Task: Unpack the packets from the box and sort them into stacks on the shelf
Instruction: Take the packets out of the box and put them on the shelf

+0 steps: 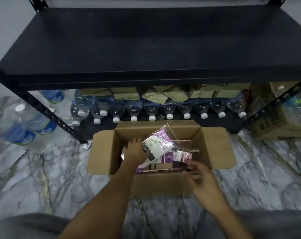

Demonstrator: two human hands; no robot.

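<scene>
Here, left hand [135, 150] grips a purple-and-white packet in a clear plastic sleeve [156, 144], tilted above the open brown cardboard box [213, 152], likely bound for the black metal shelf [146, 40]; right hand [203, 180], blurred, grip untellable, reaches pink packets [182, 155] inside.

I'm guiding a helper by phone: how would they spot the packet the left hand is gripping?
Before the black shelf sits an open cardboard box on the floor. Inside, the left hand grips a clear-wrapped packet tilted up above the other packets. It alone shows a white face with green marks; the rest lie flat.
</scene>
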